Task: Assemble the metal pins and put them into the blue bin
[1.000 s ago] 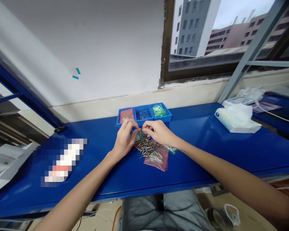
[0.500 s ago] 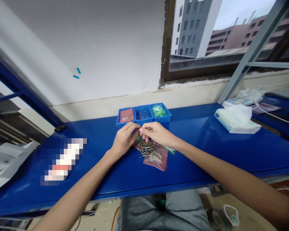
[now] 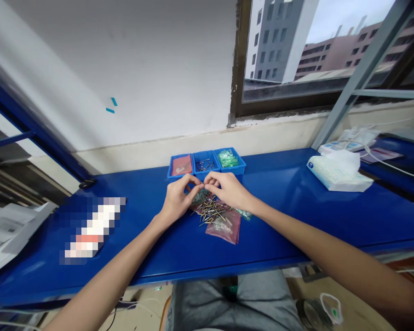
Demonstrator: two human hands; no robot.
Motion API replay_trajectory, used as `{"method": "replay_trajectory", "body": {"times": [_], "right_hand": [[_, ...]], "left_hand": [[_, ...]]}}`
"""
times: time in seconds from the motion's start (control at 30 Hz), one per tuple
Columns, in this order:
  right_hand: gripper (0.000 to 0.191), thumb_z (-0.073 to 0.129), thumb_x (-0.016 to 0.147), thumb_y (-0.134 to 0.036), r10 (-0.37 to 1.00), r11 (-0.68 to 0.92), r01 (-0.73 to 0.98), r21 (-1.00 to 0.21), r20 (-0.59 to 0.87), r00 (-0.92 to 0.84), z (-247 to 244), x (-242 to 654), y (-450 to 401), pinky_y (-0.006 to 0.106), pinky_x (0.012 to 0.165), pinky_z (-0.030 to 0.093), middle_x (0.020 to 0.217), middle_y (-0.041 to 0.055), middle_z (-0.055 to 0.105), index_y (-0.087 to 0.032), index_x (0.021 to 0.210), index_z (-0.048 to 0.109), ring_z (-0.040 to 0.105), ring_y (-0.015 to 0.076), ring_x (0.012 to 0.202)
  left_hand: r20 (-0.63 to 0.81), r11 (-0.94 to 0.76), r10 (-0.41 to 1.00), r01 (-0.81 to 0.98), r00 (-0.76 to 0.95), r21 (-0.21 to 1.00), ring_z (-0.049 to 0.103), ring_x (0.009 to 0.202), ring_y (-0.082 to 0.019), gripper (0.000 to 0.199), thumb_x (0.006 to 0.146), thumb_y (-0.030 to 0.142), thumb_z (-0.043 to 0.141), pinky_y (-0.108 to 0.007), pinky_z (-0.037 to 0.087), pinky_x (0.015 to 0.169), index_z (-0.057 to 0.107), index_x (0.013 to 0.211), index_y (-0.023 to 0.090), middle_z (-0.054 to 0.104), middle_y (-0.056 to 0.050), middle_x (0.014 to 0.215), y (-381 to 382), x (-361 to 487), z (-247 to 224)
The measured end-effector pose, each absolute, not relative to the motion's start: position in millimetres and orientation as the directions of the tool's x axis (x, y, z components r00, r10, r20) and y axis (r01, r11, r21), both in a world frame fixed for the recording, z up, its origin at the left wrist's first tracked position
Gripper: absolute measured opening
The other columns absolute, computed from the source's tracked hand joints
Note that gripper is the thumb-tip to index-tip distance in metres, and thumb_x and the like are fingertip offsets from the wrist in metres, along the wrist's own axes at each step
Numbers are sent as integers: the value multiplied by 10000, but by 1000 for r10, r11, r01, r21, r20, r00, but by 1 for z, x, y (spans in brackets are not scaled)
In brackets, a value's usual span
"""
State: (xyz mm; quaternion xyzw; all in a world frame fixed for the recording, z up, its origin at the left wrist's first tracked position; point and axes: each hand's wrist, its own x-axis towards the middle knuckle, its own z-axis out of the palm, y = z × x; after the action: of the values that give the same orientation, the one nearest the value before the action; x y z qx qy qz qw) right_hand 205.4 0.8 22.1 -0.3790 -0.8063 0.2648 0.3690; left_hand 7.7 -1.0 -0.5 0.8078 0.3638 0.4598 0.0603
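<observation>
My left hand (image 3: 180,195) and my right hand (image 3: 226,187) meet at the fingertips, just in front of the blue bins. Thumb and fingers of each are pinched together; whatever is between them is too small to make out. Below the hands lies a heap of thin metal pins (image 3: 212,211), partly on a pink plastic bag (image 3: 227,230). Some green bag material (image 3: 200,197) shows under my fingers. Three joined blue bins hold a pink bag (image 3: 181,165), loose metal pins (image 3: 204,164) and green bags (image 3: 228,158).
A tissue pack (image 3: 341,172) lies at the right of the blue table (image 3: 279,230). A blurred-out item (image 3: 96,227) and white papers (image 3: 14,234) are at the left. Metal shelf posts stand at both sides.
The fingers of both hands have shifted slightly, with my right fingers now less curled downward and the fingertips still together. The pins and bags look the same.
</observation>
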Motion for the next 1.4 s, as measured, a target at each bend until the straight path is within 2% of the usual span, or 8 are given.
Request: {"method": "replay_trajectory", "body": {"times": [0.13, 0.33, 0.57, 0.8, 1.03, 1.13, 1.27, 1.4], "right_hand": [[119, 552, 905, -136, 805, 573, 440, -691, 377, -457, 23, 207, 1, 263, 649, 396, 707, -8, 648, -175, 835, 640, 572, 124, 653], [128, 536, 931, -175, 787, 610, 439, -660, 436, -437, 25, 207, 0, 257, 645, 394, 752, 5, 670, -174, 850, 634, 583, 122, 670], [138, 529, 946, -189, 804, 591, 486, -644, 422, -420, 20, 205, 2, 253, 618, 407, 712, -1, 666, -173, 864, 639, 593, 127, 639], [202, 553, 896, -94, 779, 622, 484, -616, 424, -462, 11, 204, 8, 284, 782, 477, 941, 44, 746, -179, 1030, 677, 684, 170, 855], [89, 597, 891, -135, 786, 601, 444, -665, 387, -483, 14, 205, 6, 248, 675, 456, 843, 20, 740, -173, 875, 675, 668, 149, 755], [105, 579, 903, -142, 758, 646, 514, -564, 400, -515, 21, 208, 12, 260, 687, 443, 819, 17, 726, -176, 871, 672, 652, 149, 733], [183, 503, 958, -178, 735, 657, 696, -290, 453, -505, 34, 210, 39, 305, 711, 417, 878, 73, 731, -158, 974, 685, 651, 192, 766], [224, 481, 947, -146, 767, 583, 803, -122, 409, -494, 43, 206, 70, 325, 732, 410, 921, 126, 730, -132, 1001, 698, 657, 233, 827]], "left_hand": [[688, -730, 647, 528, 328, 434, 646, 687, -114, 116, 930, 285, 639, -221, 513, 633, 627, 889, 178, 714, -13, 842, -2, 8, -1], [614, -720, 656, 608, 440, 334, 699, 828, -169, 183, 984, 255, 558, -266, 516, 721, 552, 1162, 214, 748, -20, 948, -4, 9, -4], [674, -722, 605, 649, 423, 241, 635, 928, -192, 89, 974, 209, 561, -330, 492, 854, 639, 1016, 199, 683, -53, 1001, -1, 8, -3], [708, -770, 604, 497, 367, 399, 646, 850, -161, 48, 931, 210, 646, -288, 499, 798, 679, 951, 182, 700, -33, 908, 0, 8, -1], [656, -719, 686, 434, 314, 543, 650, 779, -138, 72, 911, 247, 676, -257, 505, 731, 681, 915, 175, 721, -17, 873, -2, 14, -2], [673, -718, 681, 445, 289, 535, 640, 787, -139, 138, 915, 274, 670, -252, 507, 695, 671, 1011, 175, 705, -29, 896, 1, 12, -3], [705, -713, 657, 521, 265, 469, 618, 785, -136, 281, 956, 248, 586, -251, 508, 670, 590, 1227, 174, 670, -46, 936, 6, 6, -5], [721, -714, 625, 595, 300, 371, 601, 798, -145, 249, 969, 189, 517, -290, 517, 735, 566, 1211, 155, 635, -46, 924, 7, 2, -5]]}}
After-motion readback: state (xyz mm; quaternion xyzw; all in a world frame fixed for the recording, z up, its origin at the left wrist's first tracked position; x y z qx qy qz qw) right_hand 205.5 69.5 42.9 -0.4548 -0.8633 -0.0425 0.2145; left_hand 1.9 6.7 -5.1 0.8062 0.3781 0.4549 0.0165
